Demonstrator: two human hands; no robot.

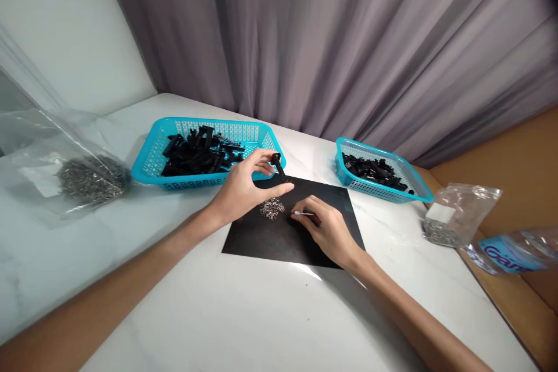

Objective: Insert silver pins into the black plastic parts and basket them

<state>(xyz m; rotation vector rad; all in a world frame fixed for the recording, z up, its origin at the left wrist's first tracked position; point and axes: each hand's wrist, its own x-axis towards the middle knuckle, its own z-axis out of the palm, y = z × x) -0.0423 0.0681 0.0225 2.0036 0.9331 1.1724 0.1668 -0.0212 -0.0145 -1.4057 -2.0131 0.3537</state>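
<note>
My left hand [244, 186] is raised a little above the black mat [261, 238], thumb and fingers pinched on a small black plastic part [278, 166]. My right hand [326, 229] rests on the mat with its fingers closed on a thin silver tool or pin [301, 213], whose tip points left. A small heap of silver metal pieces [272, 208] lies on the mat between the two hands, just left of that tip.
A large turquoise basket [152, 157] of black parts stands behind the left hand, and a smaller one [418, 189] at the back right. Clear bags of metal pieces lie at the far left [87, 177] and right [453, 218]. A grey curtain hangs behind the white table.
</note>
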